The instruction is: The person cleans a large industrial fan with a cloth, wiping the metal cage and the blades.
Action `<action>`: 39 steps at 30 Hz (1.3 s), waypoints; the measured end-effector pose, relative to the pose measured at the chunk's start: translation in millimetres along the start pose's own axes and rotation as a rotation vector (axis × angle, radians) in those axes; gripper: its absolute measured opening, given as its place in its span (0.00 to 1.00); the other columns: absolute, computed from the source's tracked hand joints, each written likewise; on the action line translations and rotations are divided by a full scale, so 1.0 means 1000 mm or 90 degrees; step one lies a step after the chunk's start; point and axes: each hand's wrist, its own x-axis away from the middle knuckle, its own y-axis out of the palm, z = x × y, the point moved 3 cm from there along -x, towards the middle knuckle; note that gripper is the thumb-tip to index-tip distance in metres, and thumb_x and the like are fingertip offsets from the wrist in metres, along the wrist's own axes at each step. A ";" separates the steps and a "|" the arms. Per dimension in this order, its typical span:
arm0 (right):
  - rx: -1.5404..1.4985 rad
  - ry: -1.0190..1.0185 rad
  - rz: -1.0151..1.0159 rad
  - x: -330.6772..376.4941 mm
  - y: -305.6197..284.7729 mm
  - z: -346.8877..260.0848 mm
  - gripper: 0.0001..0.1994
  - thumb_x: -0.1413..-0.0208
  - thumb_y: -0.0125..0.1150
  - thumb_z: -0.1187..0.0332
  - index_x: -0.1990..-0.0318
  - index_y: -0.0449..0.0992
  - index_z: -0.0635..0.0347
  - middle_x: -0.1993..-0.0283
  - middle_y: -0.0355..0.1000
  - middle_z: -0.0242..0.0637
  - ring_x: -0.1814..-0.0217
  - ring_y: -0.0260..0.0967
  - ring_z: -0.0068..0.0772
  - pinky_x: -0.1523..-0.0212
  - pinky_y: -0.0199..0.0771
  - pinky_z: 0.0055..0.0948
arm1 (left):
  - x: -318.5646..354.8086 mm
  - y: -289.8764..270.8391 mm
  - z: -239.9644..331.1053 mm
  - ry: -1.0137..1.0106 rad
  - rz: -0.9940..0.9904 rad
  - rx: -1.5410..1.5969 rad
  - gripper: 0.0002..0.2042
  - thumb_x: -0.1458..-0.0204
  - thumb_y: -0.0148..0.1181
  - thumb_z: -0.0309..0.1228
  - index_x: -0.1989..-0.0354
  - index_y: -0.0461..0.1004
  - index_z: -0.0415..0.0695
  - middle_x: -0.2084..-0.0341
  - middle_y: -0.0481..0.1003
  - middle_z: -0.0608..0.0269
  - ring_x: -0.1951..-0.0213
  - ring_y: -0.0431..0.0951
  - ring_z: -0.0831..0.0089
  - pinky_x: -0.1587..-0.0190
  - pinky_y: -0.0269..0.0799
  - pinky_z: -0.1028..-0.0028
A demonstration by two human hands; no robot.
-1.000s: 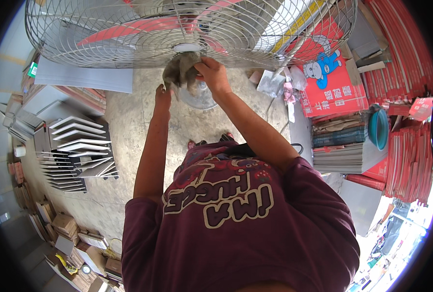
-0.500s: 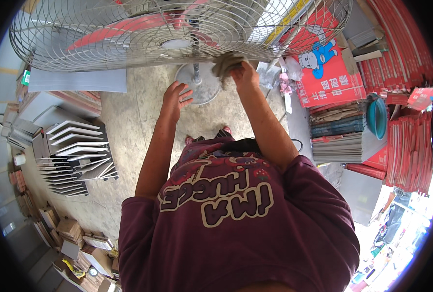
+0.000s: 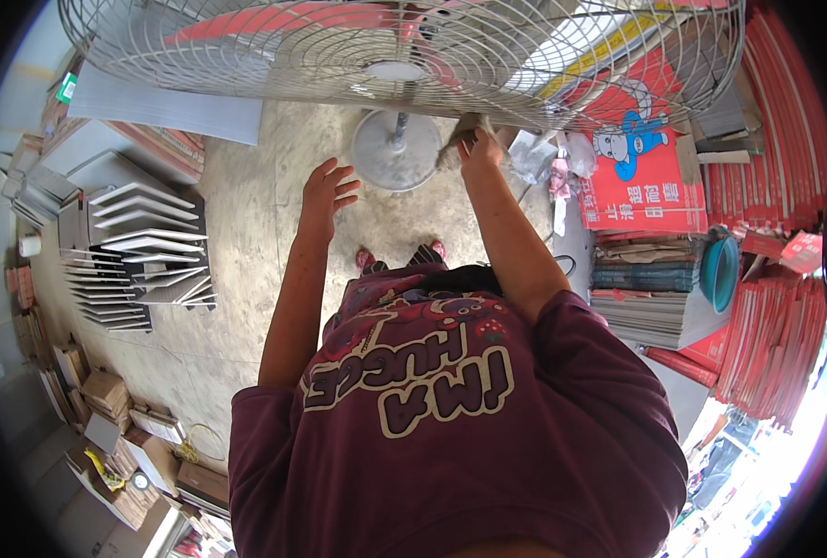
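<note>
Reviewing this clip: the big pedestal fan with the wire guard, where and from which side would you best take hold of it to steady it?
Probably the thin metal pole under the silver wire-guard pedestal fan, reached from the person's side. It stands upright above the round base and is slim enough to wrap. The left hand is open and free; the right hand presses a grey rag to the guard.
</note>
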 end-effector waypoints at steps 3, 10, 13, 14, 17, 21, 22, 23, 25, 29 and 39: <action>0.044 0.009 -0.084 0.031 0.027 0.006 0.10 0.47 0.55 0.69 0.57 0.70 0.56 0.63 0.70 0.34 0.61 0.68 0.27 0.60 0.74 0.35 | -0.012 -0.011 0.000 0.031 0.004 -0.061 0.28 0.46 0.51 0.37 0.38 0.56 0.40 0.48 0.69 0.52 0.53 0.74 0.61 0.54 0.70 0.64; 0.296 0.011 -0.371 0.116 0.049 -0.022 0.11 0.45 0.54 0.64 0.56 0.71 0.56 0.59 0.70 0.33 0.59 0.69 0.30 0.55 0.70 0.33 | -0.041 -0.019 0.002 0.137 0.075 -0.229 0.28 0.47 0.55 0.35 0.37 0.57 0.45 0.45 0.66 0.53 0.48 0.70 0.64 0.51 0.68 0.65; 0.337 -0.018 -0.474 0.146 0.059 -0.035 0.10 0.47 0.56 0.62 0.60 0.74 0.56 0.64 0.72 0.29 0.63 0.69 0.22 0.60 0.70 0.25 | -0.061 -0.024 -0.019 0.280 0.134 -0.296 0.29 0.49 0.57 0.30 0.37 0.57 0.44 0.43 0.64 0.53 0.47 0.68 0.63 0.49 0.67 0.67; 0.343 -0.028 -0.506 0.154 0.061 -0.040 0.11 0.46 0.54 0.61 0.59 0.74 0.57 0.62 0.72 0.30 0.62 0.69 0.24 0.58 0.69 0.27 | -0.062 -0.020 -0.021 0.278 0.106 -0.316 0.29 0.50 0.58 0.29 0.38 0.58 0.43 0.44 0.65 0.53 0.47 0.69 0.63 0.49 0.67 0.67; 0.352 -0.050 -0.570 0.175 0.064 -0.053 0.12 0.44 0.53 0.60 0.59 0.74 0.58 0.62 0.71 0.31 0.61 0.69 0.25 0.56 0.68 0.27 | -0.067 -0.010 -0.032 0.312 0.058 -0.303 0.19 0.52 0.58 0.25 0.48 0.70 0.40 0.58 0.74 0.54 0.57 0.74 0.70 0.57 0.68 0.74; 0.356 -0.078 -0.564 0.187 0.063 -0.060 0.11 0.46 0.55 0.61 0.61 0.75 0.58 0.67 0.71 0.27 0.65 0.67 0.20 0.60 0.67 0.23 | -0.057 0.010 -0.049 0.199 -0.154 -0.146 0.09 0.51 0.56 0.22 0.61 0.75 0.37 0.71 0.77 0.63 0.65 0.75 0.77 0.61 0.68 0.78; 0.362 -0.090 -0.562 0.188 0.061 -0.062 0.11 0.46 0.55 0.61 0.61 0.75 0.58 0.67 0.71 0.27 0.66 0.66 0.19 0.60 0.67 0.23 | -0.052 0.012 -0.047 0.193 -0.148 -0.151 0.08 0.50 0.55 0.22 0.61 0.75 0.37 0.71 0.77 0.65 0.65 0.74 0.78 0.61 0.67 0.79; 0.370 -0.114 -0.546 0.189 0.060 -0.065 0.12 0.46 0.55 0.61 0.60 0.75 0.59 0.67 0.71 0.27 0.66 0.66 0.19 0.60 0.67 0.22 | -0.047 0.013 -0.045 0.188 -0.141 -0.155 0.08 0.50 0.54 0.23 0.61 0.75 0.38 0.71 0.76 0.66 0.65 0.74 0.80 0.61 0.66 0.79; 0.387 -0.162 -0.513 0.191 0.056 -0.074 0.12 0.45 0.55 0.62 0.59 0.75 0.60 0.67 0.71 0.27 0.66 0.65 0.18 0.61 0.66 0.22 | -0.040 0.011 -0.036 0.211 -0.113 -0.188 0.07 0.49 0.54 0.24 0.62 0.75 0.38 0.72 0.75 0.68 0.67 0.72 0.81 0.62 0.66 0.80; 0.452 -0.264 -0.481 0.186 0.048 -0.092 0.13 0.43 0.54 0.62 0.59 0.76 0.62 0.63 0.72 0.27 0.61 0.66 0.18 0.56 0.65 0.22 | -0.032 -0.012 -0.013 0.320 -0.063 -0.182 0.06 0.46 0.54 0.27 0.64 0.74 0.39 0.74 0.72 0.71 0.69 0.67 0.85 0.64 0.64 0.81; 0.545 -0.347 -0.475 0.163 0.034 -0.093 0.10 0.45 0.59 0.67 0.61 0.76 0.64 0.67 0.72 0.27 0.66 0.65 0.15 0.63 0.65 0.18 | 0.009 -0.033 0.052 0.280 0.027 -0.126 0.08 0.43 0.52 0.34 0.65 0.72 0.41 0.73 0.68 0.74 0.67 0.65 0.84 0.62 0.60 0.82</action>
